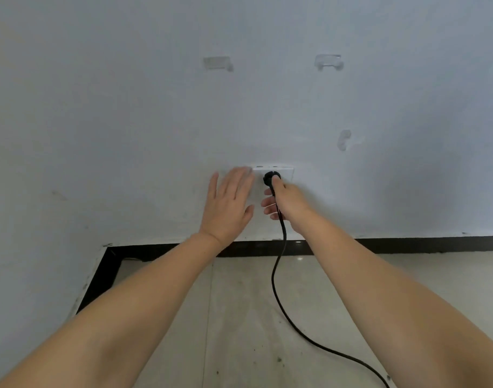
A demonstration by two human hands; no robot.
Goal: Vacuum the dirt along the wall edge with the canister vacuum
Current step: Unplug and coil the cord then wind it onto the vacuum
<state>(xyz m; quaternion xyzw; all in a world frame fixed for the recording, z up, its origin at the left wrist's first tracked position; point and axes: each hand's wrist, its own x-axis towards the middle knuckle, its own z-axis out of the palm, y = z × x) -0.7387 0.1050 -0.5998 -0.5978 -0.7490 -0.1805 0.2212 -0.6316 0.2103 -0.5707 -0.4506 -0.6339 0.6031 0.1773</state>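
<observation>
A black plug [268, 178] sits at the white wall socket [286, 172], low on the pale wall. My right hand [288, 204] grips the plug and the top of its black cord [279, 275]. The cord hangs down past the black skirting [408, 245] and trails across the floor to the lower right edge of the frame. My left hand [228, 204] lies flat on the wall just left of the socket, fingers spread, its fingertips over the plate's left edge. The canister vacuum is out of view. Dark specks of dirt [279, 359] lie on the floor tiles.
The wall turns a corner at the left, with the black skirting [99, 281] running toward me along it. Clear adhesive hooks [328, 62] and a tape patch [217, 63] stick to the wall above the socket. Beige floor tiles [239, 317] lie below.
</observation>
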